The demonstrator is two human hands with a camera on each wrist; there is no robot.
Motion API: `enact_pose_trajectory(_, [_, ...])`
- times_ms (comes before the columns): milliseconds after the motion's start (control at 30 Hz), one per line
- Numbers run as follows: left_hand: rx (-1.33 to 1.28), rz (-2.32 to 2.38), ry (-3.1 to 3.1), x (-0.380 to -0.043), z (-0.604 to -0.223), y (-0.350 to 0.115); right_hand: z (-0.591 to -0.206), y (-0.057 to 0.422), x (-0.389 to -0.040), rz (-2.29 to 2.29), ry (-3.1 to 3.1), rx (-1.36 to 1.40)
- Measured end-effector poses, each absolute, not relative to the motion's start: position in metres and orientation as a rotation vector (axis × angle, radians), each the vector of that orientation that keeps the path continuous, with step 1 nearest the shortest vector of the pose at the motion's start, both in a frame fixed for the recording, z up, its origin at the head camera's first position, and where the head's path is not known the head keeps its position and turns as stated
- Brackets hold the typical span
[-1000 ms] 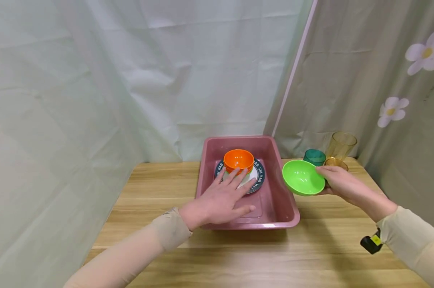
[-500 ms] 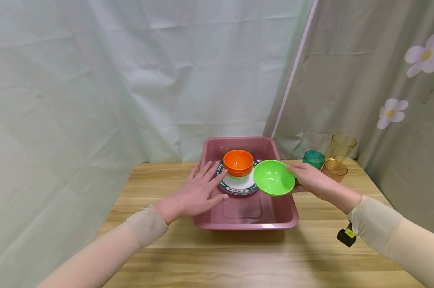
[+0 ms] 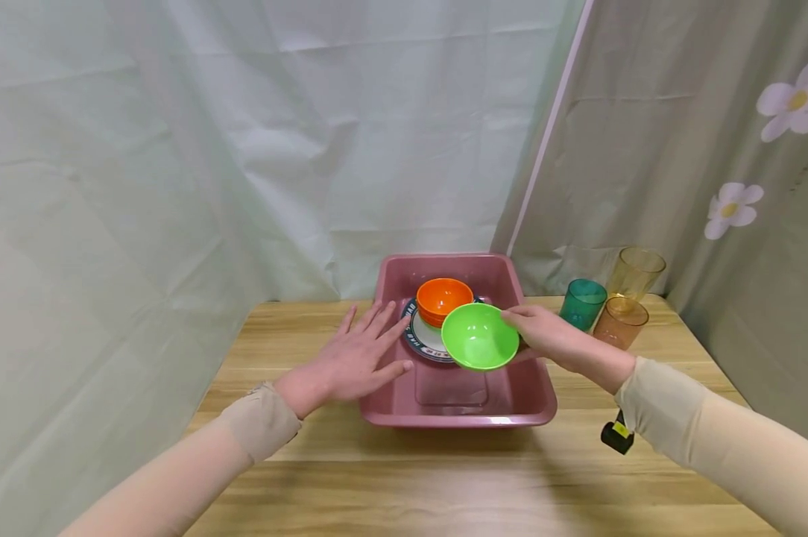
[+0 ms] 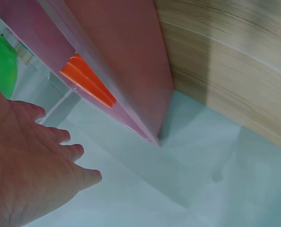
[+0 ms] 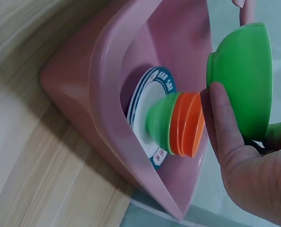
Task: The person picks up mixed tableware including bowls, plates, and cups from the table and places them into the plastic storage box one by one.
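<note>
My right hand (image 3: 554,339) grips a green bowl (image 3: 479,337) by its right side, thumb near the rim and fingers beneath. The bowl hangs over the pink basin (image 3: 458,421), its inside tilted toward the head camera. In the basin, a stack of orange bowls (image 5: 187,124) sits on another green bowl (image 5: 160,118), which stands on stacked plates (image 5: 143,104) with dark patterned rims. My left hand (image 3: 346,365) is spread with straight fingers above the basin's left rim, holding nothing. In the left wrist view, that hand (image 4: 31,161) shows apart from the basin's wall.
To the right of the basin stand a teal glass (image 3: 583,304), an orange glass (image 3: 620,322) and a taller amber glass (image 3: 636,273). Everything rests on a wooden table (image 3: 404,485). Pale curtains (image 3: 377,149) hang behind and at both sides.
My right hand has carried the green bowl leftward, from beside the basin's right rim to over its middle. My left hand has drawn back left from over the plates.
</note>
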State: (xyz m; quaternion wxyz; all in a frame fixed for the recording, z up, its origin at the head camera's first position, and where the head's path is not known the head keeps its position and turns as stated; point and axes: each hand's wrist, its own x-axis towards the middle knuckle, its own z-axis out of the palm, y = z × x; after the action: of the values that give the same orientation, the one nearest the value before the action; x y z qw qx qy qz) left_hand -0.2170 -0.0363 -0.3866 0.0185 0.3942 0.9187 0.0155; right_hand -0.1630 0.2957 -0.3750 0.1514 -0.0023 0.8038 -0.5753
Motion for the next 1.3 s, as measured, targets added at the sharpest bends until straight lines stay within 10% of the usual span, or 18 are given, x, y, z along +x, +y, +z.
enact_pose_trajectory(467, [1.062, 0.637, 2.611, -0.214, -0.368, -0.019, -0.372, 0.288, -0.166, -1.674, 2.261, -0.023])
enact_pose_trajectory(833, [0.275, 1.637, 1.734, -0.201, -0.359, 0.02, -0.367, 0.281, -0.168, -1.71, 2.231, -0.033])
enact_pose_trajectory(1300, [0.095, 1.787, 1.545, -0.193, -0.371, 0.033, -0.37, 0.272, -0.171, -1.749, 2.2, -0.007])
